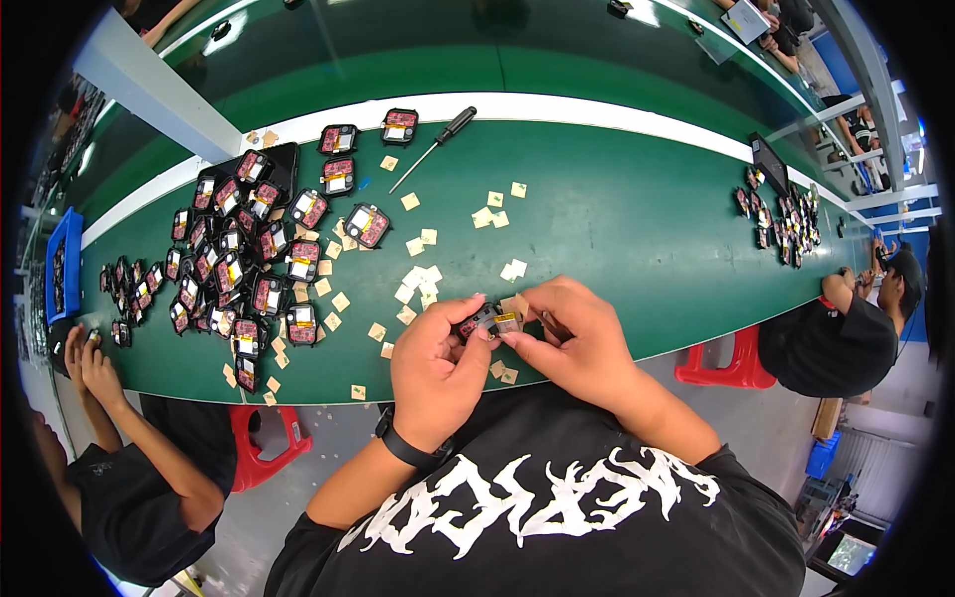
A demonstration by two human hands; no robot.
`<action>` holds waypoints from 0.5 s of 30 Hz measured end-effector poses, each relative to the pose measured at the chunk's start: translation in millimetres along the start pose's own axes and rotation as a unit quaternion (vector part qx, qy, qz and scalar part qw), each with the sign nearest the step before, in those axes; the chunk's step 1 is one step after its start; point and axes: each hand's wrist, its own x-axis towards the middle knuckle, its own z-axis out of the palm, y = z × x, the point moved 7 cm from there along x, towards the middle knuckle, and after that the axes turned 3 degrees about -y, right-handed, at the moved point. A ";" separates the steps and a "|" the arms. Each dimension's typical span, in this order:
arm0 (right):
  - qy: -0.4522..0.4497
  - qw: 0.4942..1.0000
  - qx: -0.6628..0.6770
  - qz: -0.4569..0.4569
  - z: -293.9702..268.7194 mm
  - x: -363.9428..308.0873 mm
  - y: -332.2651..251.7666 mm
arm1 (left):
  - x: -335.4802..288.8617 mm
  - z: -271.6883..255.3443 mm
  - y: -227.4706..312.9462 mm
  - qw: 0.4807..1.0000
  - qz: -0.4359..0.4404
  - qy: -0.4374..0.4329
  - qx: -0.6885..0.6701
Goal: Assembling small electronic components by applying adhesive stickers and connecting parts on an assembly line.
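Close to my body at the table's near edge, my left hand (436, 368) grips a small black electronic housing (476, 322) with a reddish circuit board inside. At its right side is a part with a yellow label (508, 321), and my right hand (579, 343) pinches there, thumb and forefinger closed. My fingers partly cover the housing, so I cannot tell whether that labelled part is fixed inside it. Small beige paper squares (407, 294) lie scattered just beyond my left hand. A few similar housings, such as this one (369, 226), sit to the far left.
A large heap of housings (229, 271) covers the left of the green table (637, 219). Farther off lies a screwdriver (434, 149). More housings (791, 224) stand at the right end. A blue bin (65, 261) is far left. Co-workers sit at both sides near red stools (729, 361).
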 end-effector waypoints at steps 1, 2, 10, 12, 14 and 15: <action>-0.002 0.990 -0.115 -0.084 -1.5 1.5 -15.1 | 0.0 -0.1 -0.5 1.000 0.005 0.001 -0.001; -0.002 0.990 -0.115 -0.084 -1.8 3.6 -11.7 | -0.1 -0.5 -0.8 1.000 0.009 0.002 -0.003; -0.013 0.917 -0.297 -0.264 10.4 -6.9 -28.0 | -0.4 -2.8 -2.6 0.999 0.020 0.004 0.039; -0.004 0.928 -0.266 -0.259 10.0 -6.3 -24.4 | -0.3 -1.7 -2.4 0.999 0.019 0.008 0.033; 0.005 0.938 -0.235 -0.254 9.7 -5.9 -24.2 | -0.2 -0.5 -0.7 0.999 0.032 0.016 0.016; 0.010 0.948 -0.219 -0.231 8.7 -4.6 -22.4 | -0.3 -0.9 -0.9 0.999 0.032 0.016 0.016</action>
